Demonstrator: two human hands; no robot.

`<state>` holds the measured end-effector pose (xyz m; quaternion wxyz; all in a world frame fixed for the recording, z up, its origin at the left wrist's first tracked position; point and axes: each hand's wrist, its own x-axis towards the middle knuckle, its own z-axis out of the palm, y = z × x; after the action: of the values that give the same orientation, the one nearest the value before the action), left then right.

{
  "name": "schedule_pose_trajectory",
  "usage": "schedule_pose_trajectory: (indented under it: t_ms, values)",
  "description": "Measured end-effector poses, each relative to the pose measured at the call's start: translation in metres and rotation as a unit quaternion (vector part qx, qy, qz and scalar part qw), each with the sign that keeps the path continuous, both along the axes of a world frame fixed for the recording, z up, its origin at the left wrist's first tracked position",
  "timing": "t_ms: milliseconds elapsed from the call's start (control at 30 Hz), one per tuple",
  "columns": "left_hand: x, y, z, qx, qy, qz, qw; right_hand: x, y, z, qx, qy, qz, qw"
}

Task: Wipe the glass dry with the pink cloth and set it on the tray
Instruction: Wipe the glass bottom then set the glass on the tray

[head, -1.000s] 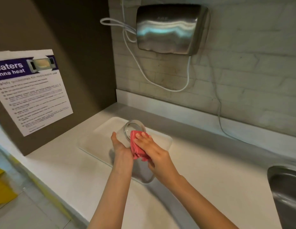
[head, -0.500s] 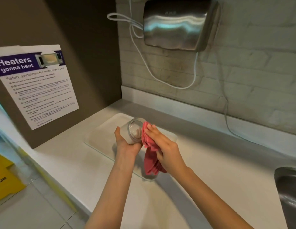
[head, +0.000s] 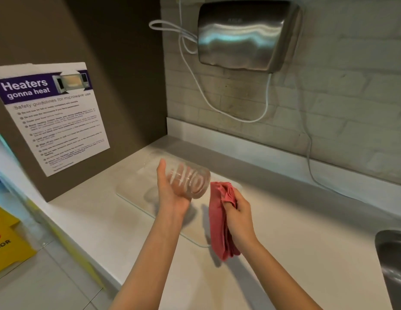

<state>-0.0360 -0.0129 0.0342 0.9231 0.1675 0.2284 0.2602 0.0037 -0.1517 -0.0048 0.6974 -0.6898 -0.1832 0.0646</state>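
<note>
My left hand grips a clear glass, tilted on its side with its base turned toward me, above the pale tray on the white counter. The glass is blurred by motion. My right hand is shut on the pink cloth, which hangs down from the fist just right of the glass. Cloth and glass are apart, with a small gap between them.
A steel hand dryer with white cables hangs on the brick wall. A microwave safety poster is on the brown panel at left. A steel sink is at the right edge. A yellow floor sign stands below left.
My right hand has drawn the cloth away from the glass, down and to the right. My left hand has turned the glass so its base faces me.
</note>
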Motion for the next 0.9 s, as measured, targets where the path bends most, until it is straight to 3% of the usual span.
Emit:
schedule_pose_trajectory:
  t_ms: [33, 100, 200, 300, 500, 900]
  values:
    - [0.000, -0.004, 0.001, 0.041, -0.008, -0.005, 0.999, 0.004, 0.003, 0.001, 0.041, 0.109, 0.019, 0.993]
    - [-0.001, -0.010, 0.003, 0.124, -0.019, -0.028, 0.992, 0.008, 0.005, 0.005, 0.140, 0.292, 0.092, 0.942]
    - [0.001, -0.013, 0.002, 0.253, -0.003, -0.050, 0.966, 0.010, 0.002, 0.012, 0.217, 0.396, 0.163, 0.877]
    - [0.003, -0.007, -0.003, 0.331, 0.013, -0.045, 0.942, 0.013, 0.001, 0.016, 0.214, 0.376, 0.190, 0.881]
    - [0.000, 0.013, -0.016, 0.464, 0.047, -0.011, 0.885, 0.031, -0.022, 0.026, 0.168, 0.300, 0.137, 0.929]
    - [0.023, 0.019, -0.041, 0.614, 0.157, -0.043, 0.772, 0.055, -0.050, 0.020, 0.180, 0.263, 0.080, 0.945]
